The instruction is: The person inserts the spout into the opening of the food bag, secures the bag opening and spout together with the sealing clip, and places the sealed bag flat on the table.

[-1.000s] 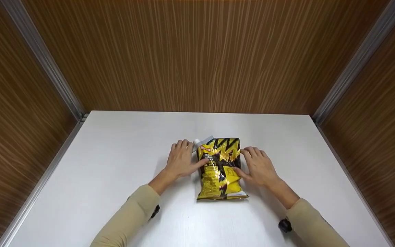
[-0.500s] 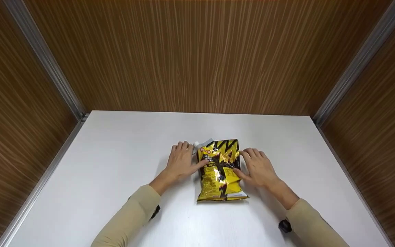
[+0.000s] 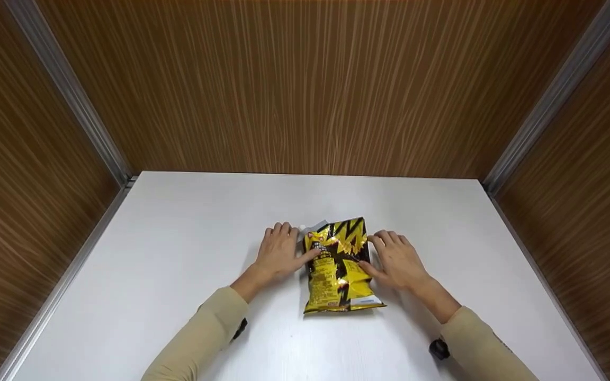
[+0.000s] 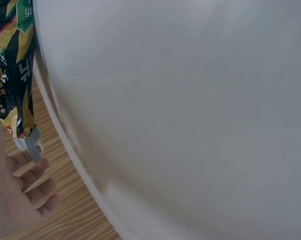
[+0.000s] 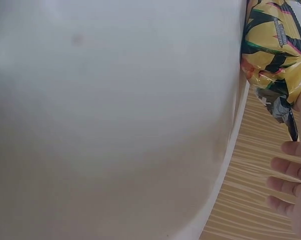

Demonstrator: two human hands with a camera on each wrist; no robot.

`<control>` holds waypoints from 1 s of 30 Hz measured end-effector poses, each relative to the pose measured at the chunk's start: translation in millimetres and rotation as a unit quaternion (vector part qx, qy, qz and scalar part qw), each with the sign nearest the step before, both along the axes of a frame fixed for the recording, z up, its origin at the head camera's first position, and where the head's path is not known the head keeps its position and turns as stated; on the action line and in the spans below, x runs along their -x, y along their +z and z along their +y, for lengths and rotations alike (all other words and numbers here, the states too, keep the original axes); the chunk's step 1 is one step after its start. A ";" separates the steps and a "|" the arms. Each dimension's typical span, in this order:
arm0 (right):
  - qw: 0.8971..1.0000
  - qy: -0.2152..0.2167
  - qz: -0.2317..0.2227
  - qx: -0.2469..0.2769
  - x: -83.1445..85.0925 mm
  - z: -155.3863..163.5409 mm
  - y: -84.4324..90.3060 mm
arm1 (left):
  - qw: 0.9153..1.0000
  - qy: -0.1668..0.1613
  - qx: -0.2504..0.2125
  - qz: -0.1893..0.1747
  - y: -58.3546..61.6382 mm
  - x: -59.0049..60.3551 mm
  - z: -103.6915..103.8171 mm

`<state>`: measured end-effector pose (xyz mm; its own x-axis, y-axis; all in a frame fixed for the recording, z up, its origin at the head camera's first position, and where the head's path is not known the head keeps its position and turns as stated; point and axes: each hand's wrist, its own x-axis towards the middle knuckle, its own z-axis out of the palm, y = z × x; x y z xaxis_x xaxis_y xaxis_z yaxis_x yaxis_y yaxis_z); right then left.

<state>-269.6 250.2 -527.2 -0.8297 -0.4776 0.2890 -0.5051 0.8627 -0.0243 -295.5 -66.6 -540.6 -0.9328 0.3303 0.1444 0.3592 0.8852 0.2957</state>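
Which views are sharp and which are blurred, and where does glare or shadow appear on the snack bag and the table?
Head view: sharp in the middle, wood walls streaked toward the edges; glare spots on the snack bag; soft shadows beside both forearms on the white table. Left wrist view: table a blurred pale mass; left hand soft. Right wrist view: table equally blurred, bag fairly clear, right hand soft.

White worktop (image 3: 178, 254) underfoot of it all, smooth and matte, running wide from side to side. Wood-grain back wall (image 3: 305, 84) rising straight off its far edge, streaked brown and orange. Matching wood-grain side walls left (image 3: 14, 201) and right (image 3: 596, 211), closing in the worktop. Silver metal strips in both corners, left (image 3: 72, 100) and right (image 3: 554, 95), slanting down to the worktop's far corners. Another metal rail (image 3: 56, 296) along the worktop's left edge.
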 end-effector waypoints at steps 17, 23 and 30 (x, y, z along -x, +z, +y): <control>0.999 -0.006 -0.030 -0.012 0.4 -3.0 -0.9 | 0.999 -0.002 0.008 -0.041 -2.6 -2.4 -1.7; 0.999 -0.006 -0.042 -0.012 1.4 -3.8 -0.4 | 0.999 -0.007 0.014 -0.049 -1.2 -1.7 -3.7; 0.999 -0.009 -0.049 -0.009 2.7 -1.1 1.6 | 0.999 -0.006 0.011 -0.047 1.9 -2.3 -4.6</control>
